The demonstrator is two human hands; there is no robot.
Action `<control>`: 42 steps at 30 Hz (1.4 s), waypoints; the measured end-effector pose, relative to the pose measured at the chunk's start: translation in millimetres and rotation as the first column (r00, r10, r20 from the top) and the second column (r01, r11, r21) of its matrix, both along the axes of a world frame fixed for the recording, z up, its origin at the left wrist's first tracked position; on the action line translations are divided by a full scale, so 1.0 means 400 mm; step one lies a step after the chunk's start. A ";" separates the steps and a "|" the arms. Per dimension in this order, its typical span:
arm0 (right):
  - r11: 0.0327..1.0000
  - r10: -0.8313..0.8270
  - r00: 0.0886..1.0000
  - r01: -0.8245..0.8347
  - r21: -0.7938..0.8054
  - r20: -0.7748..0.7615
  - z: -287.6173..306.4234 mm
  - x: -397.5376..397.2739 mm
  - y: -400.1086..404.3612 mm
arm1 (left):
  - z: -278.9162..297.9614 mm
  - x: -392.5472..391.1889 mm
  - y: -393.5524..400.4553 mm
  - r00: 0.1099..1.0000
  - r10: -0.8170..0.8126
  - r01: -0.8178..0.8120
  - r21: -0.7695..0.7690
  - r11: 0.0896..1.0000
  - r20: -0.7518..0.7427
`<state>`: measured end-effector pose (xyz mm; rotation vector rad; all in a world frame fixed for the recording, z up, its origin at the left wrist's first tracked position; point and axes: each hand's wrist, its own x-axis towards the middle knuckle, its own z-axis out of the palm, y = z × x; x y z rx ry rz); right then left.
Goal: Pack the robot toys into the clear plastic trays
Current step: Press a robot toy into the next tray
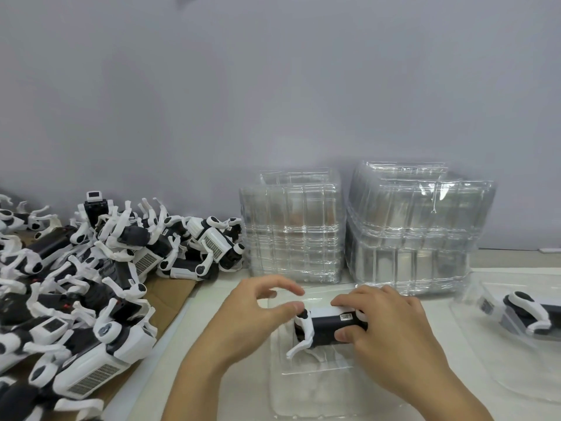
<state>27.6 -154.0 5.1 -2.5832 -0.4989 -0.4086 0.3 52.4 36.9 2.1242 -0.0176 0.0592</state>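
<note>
Mid-pack here: right hand point(382, 323) grips the robot toy point(324, 328) over the clear tray point(306, 387), left hand point(258, 311) pinches its front end, so next it probably needs pressing down into the molded slot.
</note>
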 end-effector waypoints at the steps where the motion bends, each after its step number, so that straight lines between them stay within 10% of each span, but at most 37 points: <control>1: 1.000 0.000 1.000 0.000 0.000 0.000 0.000 0.000 0.000 | 0.004 -0.007 0.009 0.997 -0.061 0.064 0.055 0.996 -0.054; 21: 1.000 -0.015 1.000 0.015 -0.010 0.000 -0.001 0.001 -0.006 | -0.020 -0.003 -0.040 0.980 -0.123 0.145 0.143 0.979 -0.154; 42: 0.999 -0.030 0.999 0.031 0.028 -0.023 0.014 -0.010 0.001 | -0.050 0.025 -0.107 0.995 -0.052 0.011 0.418 0.909 0.087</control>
